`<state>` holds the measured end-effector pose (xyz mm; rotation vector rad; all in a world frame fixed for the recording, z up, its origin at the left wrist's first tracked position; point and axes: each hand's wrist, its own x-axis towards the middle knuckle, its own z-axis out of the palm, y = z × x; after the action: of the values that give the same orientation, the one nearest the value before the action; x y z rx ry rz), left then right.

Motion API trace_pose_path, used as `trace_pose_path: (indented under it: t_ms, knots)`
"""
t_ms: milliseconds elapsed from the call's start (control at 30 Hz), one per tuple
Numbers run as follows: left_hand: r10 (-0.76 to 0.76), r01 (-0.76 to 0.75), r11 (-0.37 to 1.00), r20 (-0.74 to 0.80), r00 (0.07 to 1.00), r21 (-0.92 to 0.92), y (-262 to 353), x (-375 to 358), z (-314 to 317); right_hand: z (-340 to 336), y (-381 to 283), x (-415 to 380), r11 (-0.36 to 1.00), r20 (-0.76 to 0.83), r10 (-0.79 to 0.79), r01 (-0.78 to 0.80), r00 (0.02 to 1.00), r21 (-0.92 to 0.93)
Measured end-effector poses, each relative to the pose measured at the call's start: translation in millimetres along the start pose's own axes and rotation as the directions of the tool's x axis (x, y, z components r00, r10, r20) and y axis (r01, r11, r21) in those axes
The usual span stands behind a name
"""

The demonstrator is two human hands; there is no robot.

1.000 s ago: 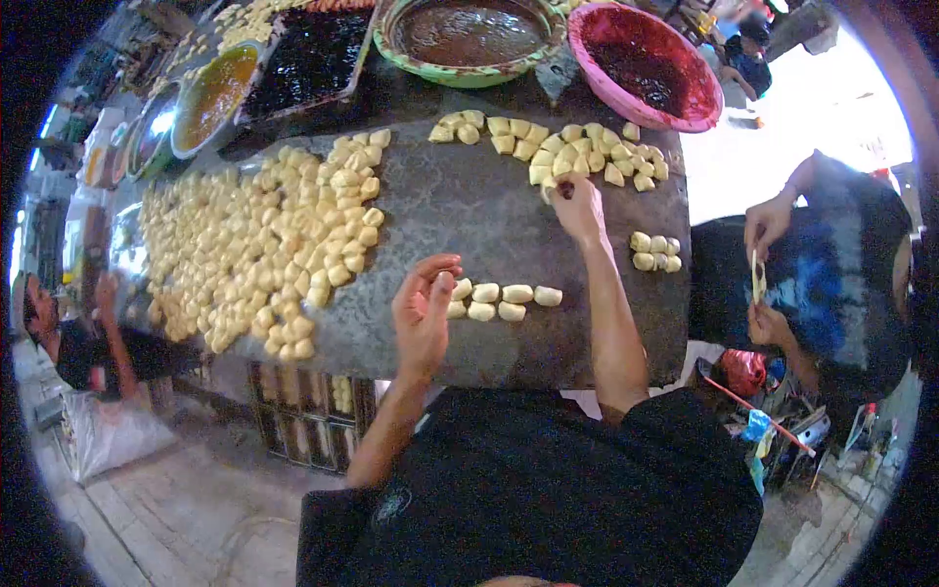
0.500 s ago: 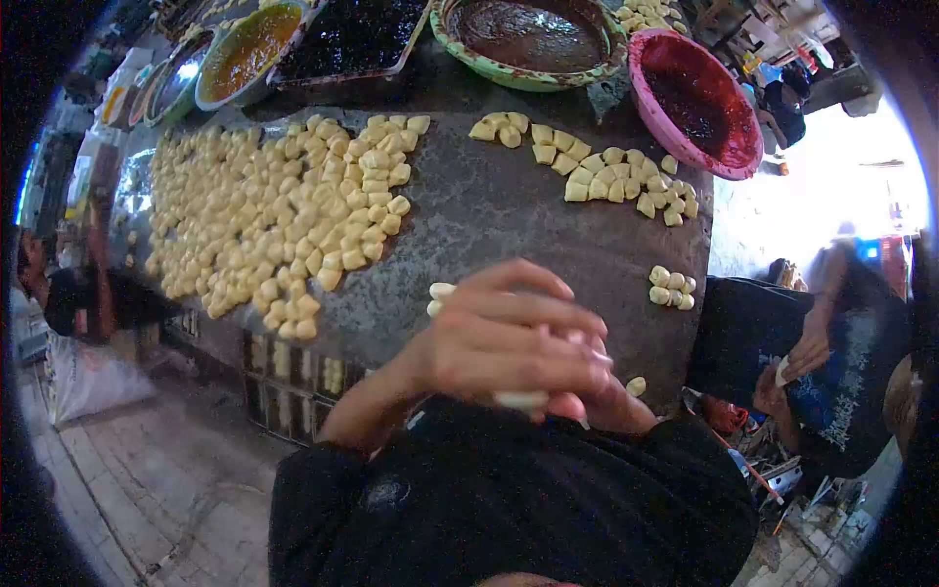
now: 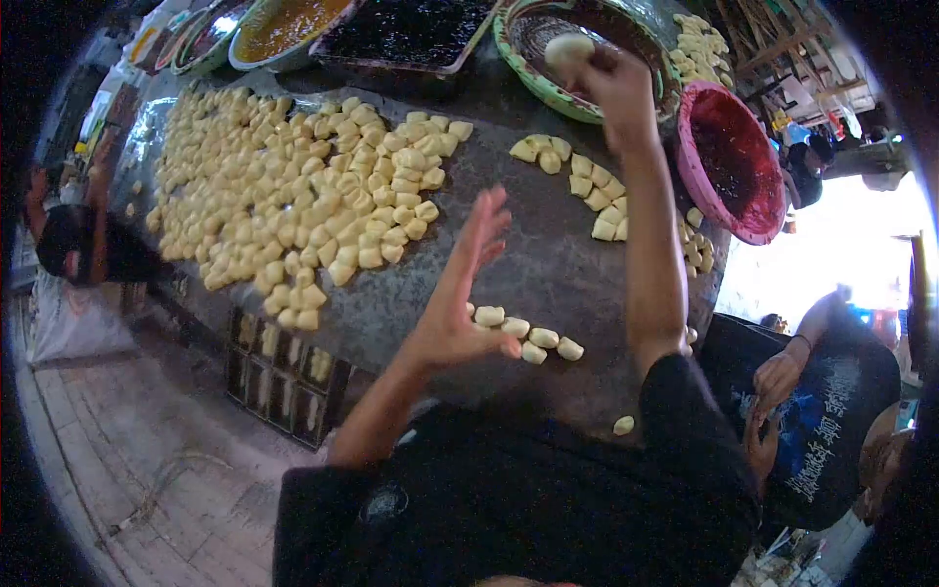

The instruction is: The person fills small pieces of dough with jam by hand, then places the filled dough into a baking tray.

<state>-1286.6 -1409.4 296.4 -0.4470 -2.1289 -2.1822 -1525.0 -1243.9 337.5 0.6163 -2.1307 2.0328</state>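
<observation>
My right hand [image 3: 611, 86] is stretched far out over the green basin [image 3: 509, 59], which has brown paste in it. A pale dough piece [image 3: 569, 49] is held in its fingertips. Nearer to me, my left hand [image 3: 462, 303] is raised over the table with thumb and fingers apart and nothing in it. Just right of it, several small dough balls [image 3: 540, 338] lie in a short double row. Another single dough ball [image 3: 623, 426] rests by the table's near edge.
A broad spread of dough pieces [image 3: 293, 186] covers the table's left side; a smaller group [image 3: 543, 149] lies right of centre. At the back stand a pink basin [image 3: 692, 166], a tray of dark filling [image 3: 406, 34] and an orange-filled basin [image 3: 293, 29]. A co-worker's hands [image 3: 778, 377] are at right.
My hands were together in front of me and have separated. The right one has moved forward to the green basin with a dough piece; the left has opened. The view has shifted slightly.
</observation>
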Motion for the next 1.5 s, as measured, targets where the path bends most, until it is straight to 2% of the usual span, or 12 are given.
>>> trace_pose_path:
  t_ms: [67,133,233,300,367,500,733,933,1000,1267,1400,1500]
  knots:
    - [-0.089,0.086,0.995,0.059,0.994,0.052,-1.9,-21.1,-13.0,-37.3,104.3,102.8,0.947,0.111,0.005,0.031,0.994,-0.32]
    - [-0.158,0.158,0.987,0.01,0.987,0.035,0.8,-38.7,-18.9,-38.6,162.6,166.1,0.509,0.18,-0.112,0.211,0.977,-0.834]
    - [-0.167,0.17,0.985,-0.116,0.979,0.025,-4.9,-61.9,-29.3,-5.2,182.3,196.9,0.224,0.15,0.133,0.117,0.98,-0.967]
    - [-0.163,0.17,0.985,-0.213,0.963,0.015,-3.5,-73.3,-33.6,-4.9,176.6,212.1,0.492,0.502,0.266,0.332,0.823,-0.805]
    - [-0.169,0.178,0.984,-0.279,0.945,0.008,-3.8,-83.2,-41.5,2.5,170.5,209.1,0.666,0.593,0.31,0.276,0.743,-0.693]
    - [-0.171,0.174,0.984,-0.392,0.904,-0.029,-2.2,-97.0,-48.1,20.7,140.2,182.6,0.716,0.336,0.456,-0.116,0.824,-0.688]
    - [-0.11,0.105,0.994,-0.36,0.926,-0.035,2.6,-101.9,-51.7,3.0,131.3,151.8,0.682,0.359,0.375,0.007,0.855,-0.731]
    - [0.017,-0.045,0.997,-0.392,0.92,-0.063,19.0,-93.6,-54.6,17.3,53.9,66.5,0.954,0.473,0.297,-0.282,0.829,-0.104]
    - [0.012,-0.06,0.994,-0.435,0.901,-0.095,25.1,-88.2,-54.4,51.9,-2.8,-0.9,0.892,0.617,0.21,-0.407,0.759,0.198]
    - [-0.212,0.048,0.909,-0.359,0.909,-0.415,-12.8,-151.1,-73.1,151.2,-64.2,-240.8,0.471,0.715,0.285,-0.743,0.638,0.475]
    - [-0.357,-0.177,0.448,-0.357,0.863,-0.876,-1.8,-217.2,-69.5,193.8,-66.5,-321.5,0.255,0.657,0.395,-0.764,0.642,0.592]
    - [-0.417,-0.164,0.461,-0.376,0.827,-0.872,-3.1,-276.5,-81.2,213.8,-83.5,-366.0,0.253,0.674,0.469,-0.818,0.57,0.516]
